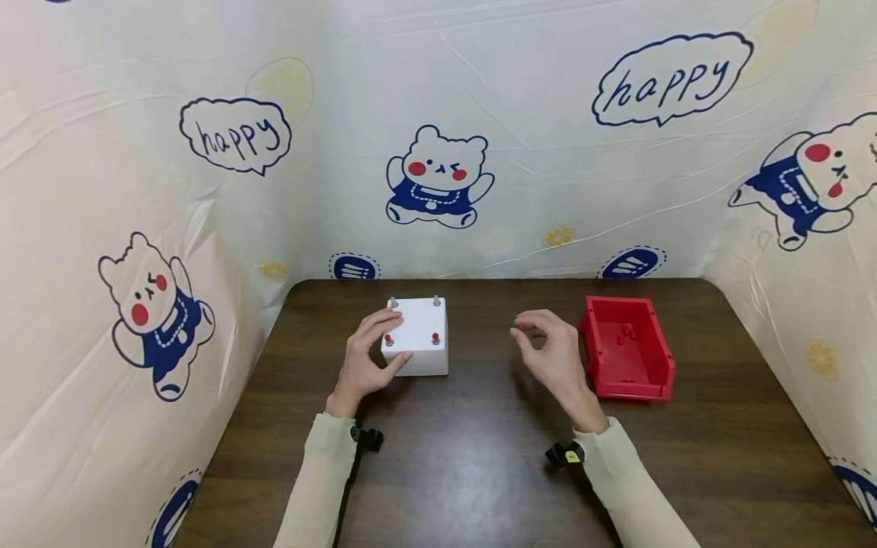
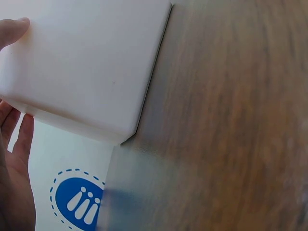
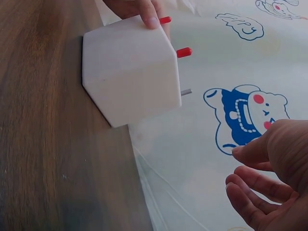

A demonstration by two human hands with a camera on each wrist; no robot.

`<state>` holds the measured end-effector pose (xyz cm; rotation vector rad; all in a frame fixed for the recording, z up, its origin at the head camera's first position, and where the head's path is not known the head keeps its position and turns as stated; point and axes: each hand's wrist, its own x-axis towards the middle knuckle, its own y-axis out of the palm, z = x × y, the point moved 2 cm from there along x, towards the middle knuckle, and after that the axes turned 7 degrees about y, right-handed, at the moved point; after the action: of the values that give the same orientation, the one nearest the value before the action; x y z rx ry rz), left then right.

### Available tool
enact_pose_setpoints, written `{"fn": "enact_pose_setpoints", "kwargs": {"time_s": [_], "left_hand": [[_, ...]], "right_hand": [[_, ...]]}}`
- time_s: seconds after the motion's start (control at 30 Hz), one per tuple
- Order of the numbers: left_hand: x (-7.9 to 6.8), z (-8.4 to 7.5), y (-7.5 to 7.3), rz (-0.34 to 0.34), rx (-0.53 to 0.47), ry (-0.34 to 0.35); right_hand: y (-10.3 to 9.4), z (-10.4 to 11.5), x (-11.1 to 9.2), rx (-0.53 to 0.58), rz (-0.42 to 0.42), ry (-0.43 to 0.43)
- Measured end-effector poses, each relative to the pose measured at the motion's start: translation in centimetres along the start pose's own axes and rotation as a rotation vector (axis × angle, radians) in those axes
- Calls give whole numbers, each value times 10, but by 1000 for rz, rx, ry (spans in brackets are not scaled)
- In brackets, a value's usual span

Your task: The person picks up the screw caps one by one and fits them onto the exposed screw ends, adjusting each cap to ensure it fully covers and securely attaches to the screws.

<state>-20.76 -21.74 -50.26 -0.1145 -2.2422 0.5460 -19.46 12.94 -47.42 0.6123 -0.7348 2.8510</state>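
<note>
A white box (image 1: 419,364) rests on the table left of centre, with metal posts standing up at its top corners. The two near posts carry red caps (image 1: 435,338); the two far posts (image 1: 436,301) are bare metal. My left hand (image 1: 359,364) holds the box by its left side, thumb on the near face and fingers over the far left. To the right, my right hand (image 1: 556,356) hovers above the table between box and red bin, fingers loosely bent. Nothing shows between its thumb and fingertips (image 3: 231,192) in the right wrist view.
An open red bin (image 1: 633,368) stands beyond my right hand, with a few small red pieces (image 1: 626,333) on its floor. Behind the table's far edge and along both sides hangs a printed curtain (image 1: 534,190). Dark wood tabletop (image 1: 473,457) lies between my forearms.
</note>
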Motion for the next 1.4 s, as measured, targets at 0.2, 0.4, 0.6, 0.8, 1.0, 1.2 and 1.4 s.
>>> {"fn": "enact_pose_setpoints", "kwargs": {"time_s": [0.2,0.4,0.6,0.8,1.0,1.2,1.4], "left_hand": [[-4,12,3,-4,6,20],[-12,35,4,2,33,9],[-12,39,4,17,40,40],[-12,37,5,-5,34,48],[-4,16,3,-19,12,71],[3,-1,-1,-25,16,88],[2,0,0,-21,21,80]], "right_hand": [[-5,-2,0,-15,-7,8],[-11,-3,0,-25,-17,29],[-15,-7,0,-34,-44,-7],[-20,-13,1,-61,-56,-10],[-25,-19,1,-72,-68,6],[-30,-21,0,-75,-60,17],[-33,-26,0,-94,-60,34]]}}
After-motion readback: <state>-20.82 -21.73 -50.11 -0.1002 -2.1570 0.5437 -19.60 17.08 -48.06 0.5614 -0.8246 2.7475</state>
